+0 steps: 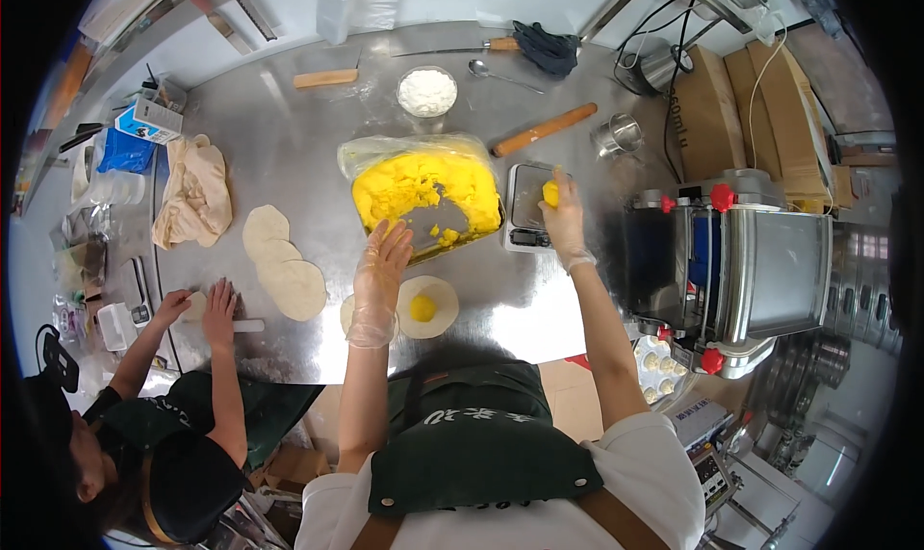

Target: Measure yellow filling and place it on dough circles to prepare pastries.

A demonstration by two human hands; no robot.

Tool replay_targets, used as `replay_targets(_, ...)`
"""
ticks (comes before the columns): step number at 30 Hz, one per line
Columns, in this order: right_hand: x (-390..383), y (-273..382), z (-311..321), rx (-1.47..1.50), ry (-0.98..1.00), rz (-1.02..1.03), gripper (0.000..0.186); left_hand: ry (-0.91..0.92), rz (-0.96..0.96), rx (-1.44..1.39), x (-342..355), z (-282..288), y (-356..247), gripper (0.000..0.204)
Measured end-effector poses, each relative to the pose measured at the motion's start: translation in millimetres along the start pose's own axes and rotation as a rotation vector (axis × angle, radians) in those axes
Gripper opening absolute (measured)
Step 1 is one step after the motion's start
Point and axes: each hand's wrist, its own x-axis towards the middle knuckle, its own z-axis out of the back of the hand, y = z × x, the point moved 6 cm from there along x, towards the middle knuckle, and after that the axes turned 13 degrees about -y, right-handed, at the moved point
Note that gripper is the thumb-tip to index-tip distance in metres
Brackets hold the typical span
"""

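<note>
Right hand [564, 218]: gloved, fingers closed on a small yellow lump [551, 193], held over the little scale [528, 208].
Left hand [378, 273]: gloved, fingers spread, holding nothing, just above the tray's near edge.
Filling [423, 186]: bright yellow, crumbly, heaped in a plastic-lined tray [416, 247].
Dough round [427, 306]: pale, flat, a yellow ball at its centre.
Hard to see: the scale's readout; another round lies half-hidden under the left wrist.

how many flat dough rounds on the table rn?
5 visible: three overlapping in a row left of the person's left hand, one with yellow filling beside that hand, one mostly hidden under it. The co-worker's hands may cover another.
</note>
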Motion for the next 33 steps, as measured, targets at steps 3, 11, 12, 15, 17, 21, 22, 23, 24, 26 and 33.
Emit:
replay_targets(3,-0.4,-0.8,-6.5,-0.052,0.059,0.080,0.081,0.030,-0.021,0.027,-3.4,-5.5,-2.5,0.058)
replay_targets(11,12.8,-25.6,45.9,0.169,-0.142,0.004,0.074,-0.141,-0.111,-0.010,3.2,45.9,-12.4,0.050)
replay_targets(12,14.8,-35.9,53.1,0.234,-0.183,-0.068,0.070,-0.167,-0.109,-0.031,4.2,49.0,-12.1,0.050)
replay_targets(15,12.8,-45.6,59.8,0.313,-0.207,-0.171,0.065,-0.206,-0.091,-0.066,6.0,50.3,-11.5,0.049)
replay_targets(17,10.7,-45.2,60.8,0.328,-0.189,-0.205,0.065,-0.215,-0.085,-0.069,7.5,51.4,-11.1,0.048)
replay_targets(21,7.3,-36.4,55.0,0.278,-0.125,-0.138,0.069,-0.223,-0.068,-0.095,11.8,55.4,-10.5,0.047)
replay_targets(22,7.5,-33.0,54.0,0.257,-0.127,-0.101,0.070,-0.224,-0.068,-0.094,13.1,58.0,-10.0,0.047)
replay_targets(23,7.5,-31.6,53.5,0.258,-0.126,-0.102,0.070,-0.239,-0.067,-0.094,14.3,61.4,-9.5,0.046)
replay_targets(24,7.7,-29.9,53.0,0.254,-0.120,-0.096,0.071,-0.253,-0.067,-0.094,15.2,64.9,-9.1,0.045)
replay_targets(26,7.4,-27.7,52.6,0.248,-0.114,-0.092,0.071,-0.258,-0.072,-0.106,14.4,67.5,-9.2,0.044)
replay_targets(33,5.3,-5.4,42.4,0.043,-0.034,0.020,0.068,-0.298,-0.044,-0.168,12.4,78.2,-8.3,0.040)
